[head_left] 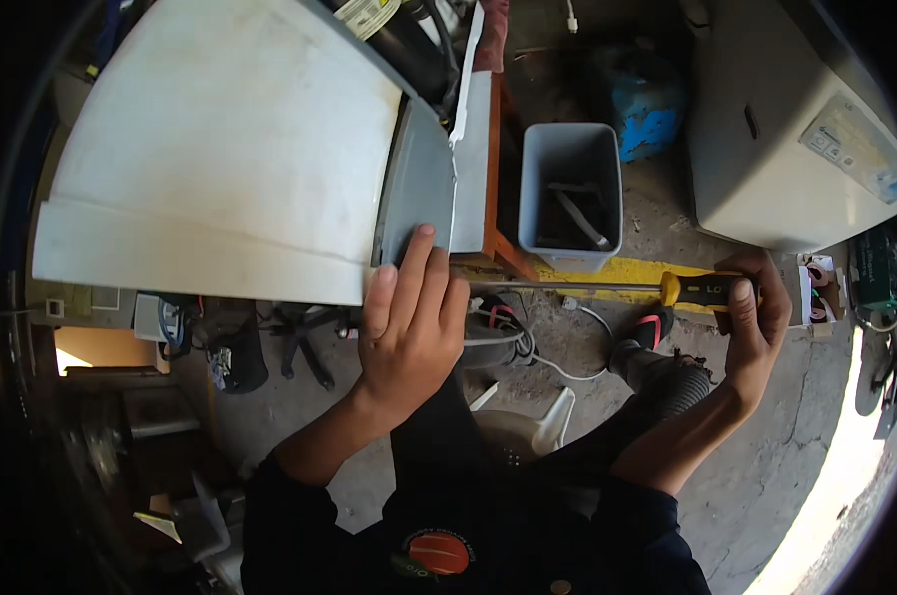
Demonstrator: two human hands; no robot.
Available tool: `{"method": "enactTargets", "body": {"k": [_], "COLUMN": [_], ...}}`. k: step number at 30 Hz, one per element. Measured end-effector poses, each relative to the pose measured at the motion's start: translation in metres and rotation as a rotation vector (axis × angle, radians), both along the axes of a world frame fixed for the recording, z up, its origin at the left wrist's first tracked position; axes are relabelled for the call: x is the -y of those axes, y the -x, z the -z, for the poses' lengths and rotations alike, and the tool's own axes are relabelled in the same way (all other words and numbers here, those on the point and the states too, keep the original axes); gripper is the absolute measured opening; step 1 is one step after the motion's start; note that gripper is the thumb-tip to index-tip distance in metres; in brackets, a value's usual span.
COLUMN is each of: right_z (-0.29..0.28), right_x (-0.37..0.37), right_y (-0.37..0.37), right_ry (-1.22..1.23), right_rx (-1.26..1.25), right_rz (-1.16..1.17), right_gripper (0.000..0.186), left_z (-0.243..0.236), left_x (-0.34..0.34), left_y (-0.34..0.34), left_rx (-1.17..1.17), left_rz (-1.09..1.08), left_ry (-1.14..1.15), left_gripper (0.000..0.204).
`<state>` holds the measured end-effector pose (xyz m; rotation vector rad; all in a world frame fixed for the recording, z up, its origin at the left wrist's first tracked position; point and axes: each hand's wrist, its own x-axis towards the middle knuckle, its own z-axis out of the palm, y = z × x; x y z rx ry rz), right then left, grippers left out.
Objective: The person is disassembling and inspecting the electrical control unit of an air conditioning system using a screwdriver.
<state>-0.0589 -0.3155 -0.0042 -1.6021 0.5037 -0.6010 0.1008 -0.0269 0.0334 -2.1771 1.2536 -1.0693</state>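
Left hand [411, 327] extended on panel [415, 183], right [753, 327] gripping screwdriver [672, 289]

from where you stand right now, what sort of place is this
Probably a repair workshop: the right hand holds a long screwdriver, a large white panel sits in front of the person, and a scuffed blue container stands on the bare concrete floor.

Table [475, 183]: pale top, brown edge; a large white casing [230, 149] rests on it.
Concrete floor [780, 397]: grey, cracked, yellow-striped; carries a grey bin [575, 261], blue canister [652, 109], off-white cabinet [746, 178], small box [822, 330], loose white cable [567, 376].
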Motion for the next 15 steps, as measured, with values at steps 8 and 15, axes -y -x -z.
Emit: {"method": "enactTargets", "body": {"k": [8,15], "right_z": [0.022,-0.004], "right_x": [0.022,0.026], "right_y": [0.014,0.026], "right_ry": [0.165,-0.101], "right_rx": [0.154,0.009], "right_rz": [-0.094,-0.334], "right_gripper": [0.036,0.032], "left_z": [0.008,0.016], "left_x": [0.002,-0.041], "left_y": [-0.008,0.067], "left_rx": [0.293,-0.216], "left_rz": [0.058,0.205], "left_ry": [0.024,0.388], "left_gripper": [0.016,0.008]}}
